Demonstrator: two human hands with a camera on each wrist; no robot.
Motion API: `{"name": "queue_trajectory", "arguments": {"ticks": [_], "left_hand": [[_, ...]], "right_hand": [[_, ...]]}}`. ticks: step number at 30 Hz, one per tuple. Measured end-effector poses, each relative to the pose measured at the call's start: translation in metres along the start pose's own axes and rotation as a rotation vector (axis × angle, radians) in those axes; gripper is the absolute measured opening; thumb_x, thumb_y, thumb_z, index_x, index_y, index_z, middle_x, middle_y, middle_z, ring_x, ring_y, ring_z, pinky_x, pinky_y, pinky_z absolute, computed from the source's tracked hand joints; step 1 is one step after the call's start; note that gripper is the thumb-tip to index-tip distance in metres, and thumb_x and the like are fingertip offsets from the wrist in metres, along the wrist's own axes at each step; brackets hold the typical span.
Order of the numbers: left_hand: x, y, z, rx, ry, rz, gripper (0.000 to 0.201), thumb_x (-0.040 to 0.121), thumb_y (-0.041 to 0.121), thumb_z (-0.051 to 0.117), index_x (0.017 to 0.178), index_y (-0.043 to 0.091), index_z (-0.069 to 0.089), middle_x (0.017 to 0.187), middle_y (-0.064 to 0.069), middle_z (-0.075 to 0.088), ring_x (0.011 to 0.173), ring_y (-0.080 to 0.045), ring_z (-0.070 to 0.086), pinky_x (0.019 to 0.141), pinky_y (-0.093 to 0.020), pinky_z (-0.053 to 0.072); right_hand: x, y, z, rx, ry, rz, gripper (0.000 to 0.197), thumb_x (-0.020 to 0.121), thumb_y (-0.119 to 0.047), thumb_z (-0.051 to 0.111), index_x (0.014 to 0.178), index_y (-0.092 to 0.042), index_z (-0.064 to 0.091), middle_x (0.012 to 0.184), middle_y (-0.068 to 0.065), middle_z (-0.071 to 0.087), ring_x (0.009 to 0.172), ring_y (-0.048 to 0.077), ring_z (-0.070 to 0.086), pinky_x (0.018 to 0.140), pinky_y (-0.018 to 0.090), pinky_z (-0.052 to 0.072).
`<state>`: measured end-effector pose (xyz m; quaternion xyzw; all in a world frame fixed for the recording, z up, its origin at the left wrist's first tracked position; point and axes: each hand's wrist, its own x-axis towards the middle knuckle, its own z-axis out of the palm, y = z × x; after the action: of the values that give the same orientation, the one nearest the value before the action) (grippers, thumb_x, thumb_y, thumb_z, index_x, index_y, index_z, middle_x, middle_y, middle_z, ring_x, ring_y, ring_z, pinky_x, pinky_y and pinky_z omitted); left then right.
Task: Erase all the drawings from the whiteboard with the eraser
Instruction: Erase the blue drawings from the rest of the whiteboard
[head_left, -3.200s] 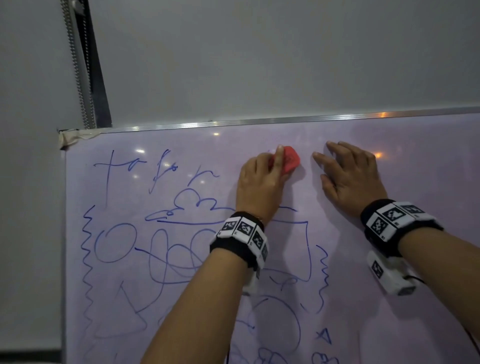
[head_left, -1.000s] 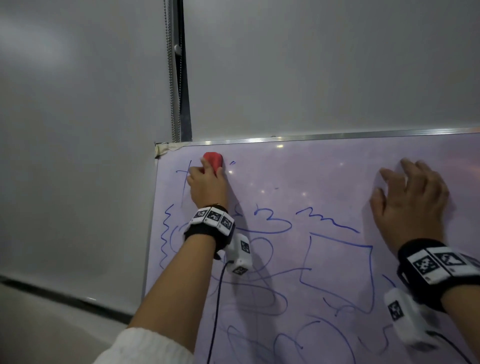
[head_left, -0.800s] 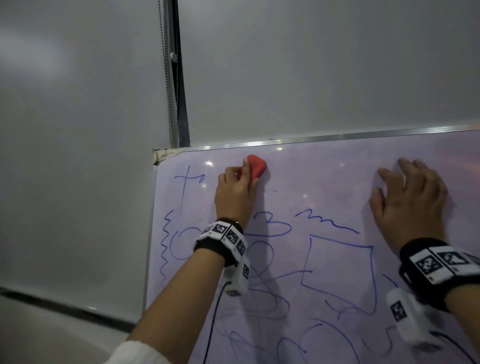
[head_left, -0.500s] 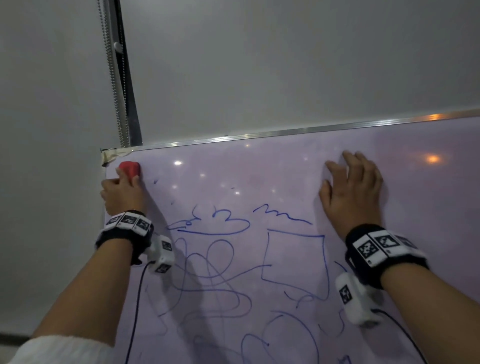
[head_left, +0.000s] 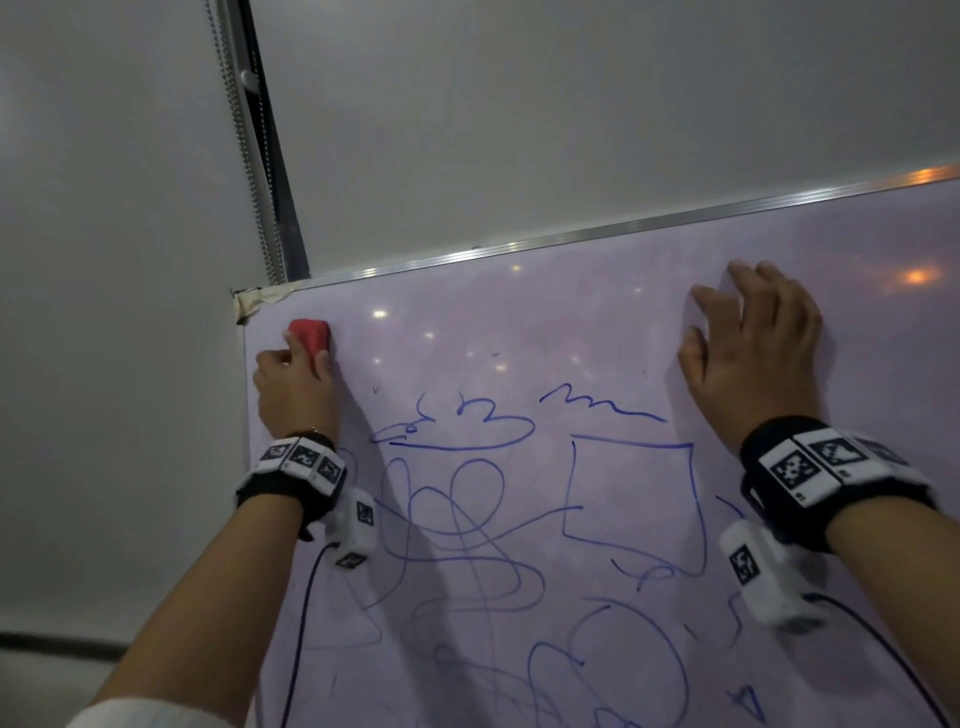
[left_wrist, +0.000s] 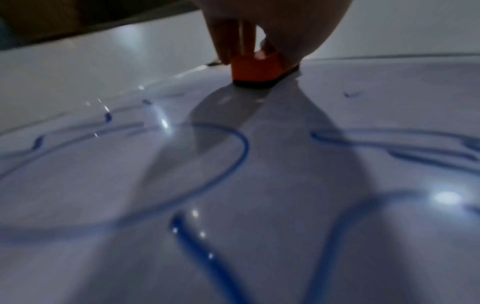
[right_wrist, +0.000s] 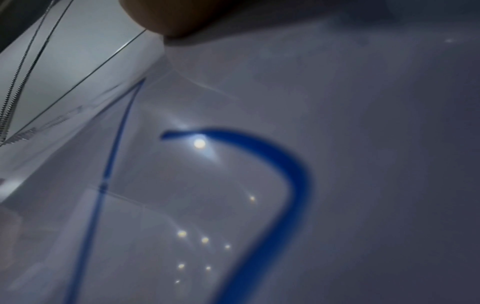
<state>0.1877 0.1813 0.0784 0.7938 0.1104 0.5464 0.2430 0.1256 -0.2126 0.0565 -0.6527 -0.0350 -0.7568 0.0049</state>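
Eraser (head_left: 309, 336): small, light, a bit squishy.
Left hand (head_left: 296, 395): fingers pinch its sides.
Right hand (head_left: 753, 358): flat, holding nothing.

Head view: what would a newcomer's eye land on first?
The red eraser, gripped by the left hand against the whiteboard near its top left corner. Then the blue scribbles filling the board's lower part under a wiped top strip, and the right hand resting flat on the board at the upper right.
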Motion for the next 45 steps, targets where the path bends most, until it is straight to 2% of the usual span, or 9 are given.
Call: {"name": "queue_trajectory", "arguments": {"ticks": [2, 7, 14, 20, 25, 30, 35, 40, 45], "left_hand": [[-0.015, -0.004, 0.004, 0.009, -0.004, 0.101, 0.05, 0.097, 0.026, 0.047, 0.142, 0.007, 0.036, 0.121, -0.028, 0.043, 0.109, -0.042, 0.043, 0.078, -0.053, 0.044], [0.004, -0.021, 0.0, -0.071, -0.005, -0.317, 0.051, 0.099, 0.03, 0.041, 0.145, 0.011, 0.031, 0.132, -0.025, 0.036, 0.121, -0.041, 0.036, 0.094, -0.051, 0.038], [-0.093, 0.03, 0.013, -0.113, 0.027, 0.459, 0.048, 0.092, 0.032, 0.045, 0.131, 0.005, 0.051, 0.105, -0.027, 0.053, 0.087, -0.044, 0.052, 0.056, -0.043, 0.049], [-0.054, 0.006, 0.007, -0.162, 0.002, -0.169, 0.051, 0.096, 0.028, 0.047, 0.144, 0.015, 0.035, 0.129, -0.024, 0.039, 0.117, -0.04, 0.038, 0.089, -0.051, 0.04], [-0.111, 0.055, 0.01, -0.222, 0.062, 0.563, 0.046, 0.089, 0.029, 0.049, 0.126, 0.003, 0.057, 0.099, -0.025, 0.058, 0.079, -0.039, 0.055, 0.058, -0.038, 0.049], [-0.137, 0.103, 0.011, -0.271, 0.033, 0.736, 0.045, 0.087, 0.032, 0.047, 0.121, 0.006, 0.062, 0.094, -0.018, 0.062, 0.074, -0.034, 0.057, 0.057, -0.035, 0.05], [-0.151, 0.141, 0.009, -0.377, 0.038, 0.574, 0.043, 0.083, 0.03, 0.052, 0.118, 0.008, 0.064, 0.093, -0.017, 0.062, 0.071, -0.033, 0.056, 0.057, -0.032, 0.049], [-0.183, 0.122, 0.023, -0.388, 0.074, 1.034, 0.04, 0.086, 0.027, 0.058, 0.123, 0.013, 0.052, 0.097, -0.013, 0.064, 0.076, -0.029, 0.054, 0.067, -0.038, 0.047], [-0.145, 0.13, 0.019, -0.375, 0.154, 0.647, 0.039, 0.081, 0.021, 0.062, 0.117, 0.009, 0.065, 0.093, -0.017, 0.062, 0.073, -0.033, 0.056, 0.057, -0.034, 0.05]], "right_hand": [[0.0, 0.0, -0.002, 0.011, -0.005, 0.004, 0.031, 0.087, -0.019, 0.043, 0.113, -0.006, 0.052, 0.125, 0.026, 0.048, 0.12, 0.036, 0.032, 0.102, 0.05, 0.025], [0.0, 0.001, -0.002, 0.021, -0.007, 0.007, 0.031, 0.087, -0.02, 0.042, 0.114, -0.006, 0.051, 0.126, 0.025, 0.048, 0.121, 0.035, 0.031, 0.102, 0.051, 0.026], [0.0, 0.001, -0.002, 0.019, -0.002, -0.007, 0.03, 0.086, -0.018, 0.044, 0.114, -0.007, 0.051, 0.124, 0.025, 0.05, 0.12, 0.036, 0.033, 0.102, 0.051, 0.028], [0.001, 0.001, -0.003, 0.009, -0.014, -0.006, 0.031, 0.086, -0.019, 0.043, 0.114, -0.008, 0.049, 0.125, 0.025, 0.05, 0.121, 0.035, 0.031, 0.103, 0.05, 0.026], [0.001, 0.001, -0.004, -0.011, -0.021, -0.008, 0.031, 0.086, -0.02, 0.043, 0.115, -0.009, 0.05, 0.126, 0.025, 0.05, 0.121, 0.035, 0.032, 0.103, 0.047, 0.024], [0.002, 0.001, -0.005, -0.04, -0.026, -0.005, 0.031, 0.085, -0.02, 0.044, 0.114, -0.009, 0.051, 0.125, 0.024, 0.051, 0.121, 0.034, 0.033, 0.103, 0.045, 0.023], [0.003, 0.001, -0.009, -0.062, -0.061, 0.006, 0.034, 0.085, -0.021, 0.044, 0.114, -0.008, 0.054, 0.125, 0.024, 0.052, 0.12, 0.035, 0.033, 0.104, 0.045, 0.022], [0.005, 0.002, -0.007, -0.052, -0.066, -0.007, 0.033, 0.085, -0.021, 0.043, 0.113, -0.009, 0.055, 0.124, 0.024, 0.053, 0.12, 0.033, 0.032, 0.103, 0.044, 0.021], [0.004, 0.002, -0.006, -0.013, -0.039, -0.02, 0.032, 0.083, -0.014, 0.041, 0.113, -0.009, 0.053, 0.122, 0.024, 0.054, 0.119, 0.033, 0.031, 0.101, 0.045, 0.022]]}}
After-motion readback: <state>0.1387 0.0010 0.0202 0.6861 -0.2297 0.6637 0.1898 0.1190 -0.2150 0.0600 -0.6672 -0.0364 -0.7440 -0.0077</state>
